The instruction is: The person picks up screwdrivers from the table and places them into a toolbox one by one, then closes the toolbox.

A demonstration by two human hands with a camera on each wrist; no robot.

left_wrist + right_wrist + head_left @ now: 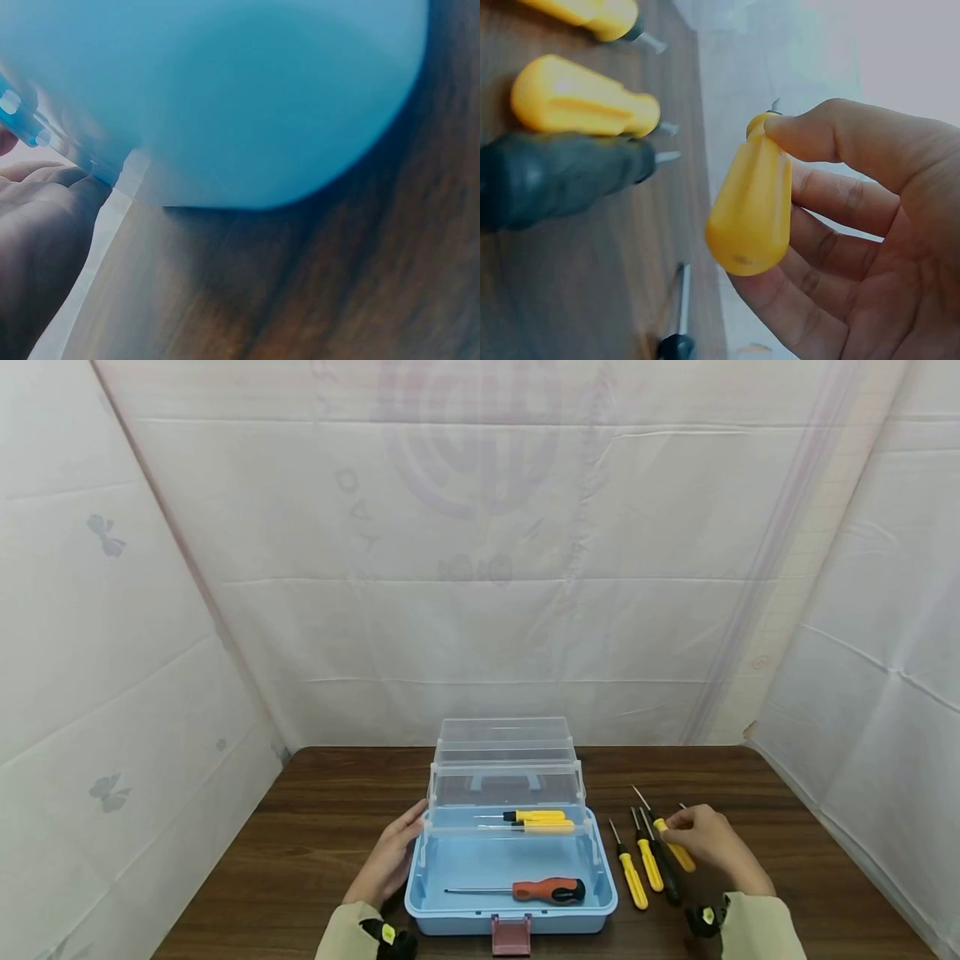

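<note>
My right hand (708, 839) pinches a yellow-handled screwdriver (751, 206) between thumb and fingers, near its collar, with the handle's butt facing the wrist camera. Left of it on the table lie two yellow-handled screwdrivers (634, 885) and a black-handled screwdriver (562, 180). Straight fingers of my left hand (392, 853) rest along the left side of a light-blue toolbox (465, 921), whose clear lid (504, 743) stands raised at the back. Inside are an orange-and-black screwdriver (551, 890) at the front and two yellow-handled screwdrivers (546, 816) at the rear.
Another screwdriver shaft (684, 300) with a black collar shows beyond the right hand. A pink latch (512, 935) hangs at the box's front. The dark wooden table (322, 827) is bounded by a pale cloth wall (480, 635) behind and at the sides.
</note>
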